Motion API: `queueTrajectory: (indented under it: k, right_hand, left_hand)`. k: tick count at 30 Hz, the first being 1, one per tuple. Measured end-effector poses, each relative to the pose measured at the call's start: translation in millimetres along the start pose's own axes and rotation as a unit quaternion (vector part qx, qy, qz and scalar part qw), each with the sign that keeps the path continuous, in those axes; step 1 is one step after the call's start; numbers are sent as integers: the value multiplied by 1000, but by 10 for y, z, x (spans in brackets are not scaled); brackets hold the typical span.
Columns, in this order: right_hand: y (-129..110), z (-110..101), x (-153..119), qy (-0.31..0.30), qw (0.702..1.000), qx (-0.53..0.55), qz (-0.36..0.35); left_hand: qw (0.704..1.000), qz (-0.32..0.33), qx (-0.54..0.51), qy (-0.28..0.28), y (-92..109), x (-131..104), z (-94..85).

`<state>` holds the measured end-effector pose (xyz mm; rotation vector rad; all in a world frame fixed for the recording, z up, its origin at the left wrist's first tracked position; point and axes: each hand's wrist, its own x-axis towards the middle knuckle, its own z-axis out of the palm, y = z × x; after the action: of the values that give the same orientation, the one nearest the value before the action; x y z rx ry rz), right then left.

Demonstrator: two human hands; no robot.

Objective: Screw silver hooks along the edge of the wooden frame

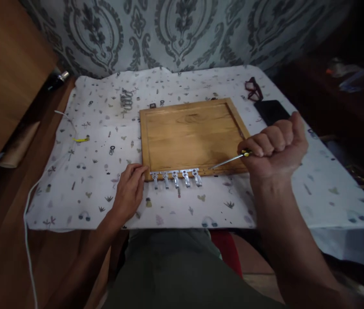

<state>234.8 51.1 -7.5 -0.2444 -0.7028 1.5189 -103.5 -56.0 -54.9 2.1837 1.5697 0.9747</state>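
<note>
A framed wooden board lies flat on the cloth. Along the left part of its near edge sits a metal hook rail, its several hooks hanging over the edge toward me. My left hand grips the board's near left corner, fingers bent over the frame. In my right hand is a screwdriver, its yellow-and-black handle mostly hidden by my closed fist. The shaft slants down to the left, with the tip at the near frame just right of the rail. Whether the tip touches the wood I cannot tell.
Another metal hook piece lies at the back left. Glasses and a black phone lie at the right. A white cable with a yellow tag runs down the left side. A patterned curtain hangs behind the table.
</note>
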Motion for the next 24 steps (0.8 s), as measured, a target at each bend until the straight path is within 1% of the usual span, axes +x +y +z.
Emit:
queueTrajectory:
  k: [4,6,10,13,16,18,20,22,24]
  right_hand:
    - [4,127,-28,-9,999,-46,-4]
    - [-7,222,-70,28,996,-84,-14]
    - [-67,372,-153,57,991,-120,-27]
    - [-104,399,-166,75,990,-119,-12]
    - [-96,376,-141,70,993,-94,-21]
    - [-77,362,-126,70,995,-75,-14]
    - [-62,355,-120,66,996,-62,13]
    - [-58,351,-121,41,997,-58,13]
    - [-65,351,-126,43,998,-47,29]
  left_hand:
    - [1000,2,9,-14,-11,-38,-12]
    - [1000,10,17,-22,-26,-57,-19]
    - [998,26,35,-38,-29,-63,-49]
    - [998,27,30,-53,-18,-56,-76]
    - [998,-7,4,-63,-17,-59,-86]
    - [998,-30,-11,-57,-12,-65,-80]
    - [999,-24,-8,-44,9,-65,-67]
    - [1000,-14,-1,-19,38,-44,-53]
    - [1000,-2,6,3,53,9,-49]
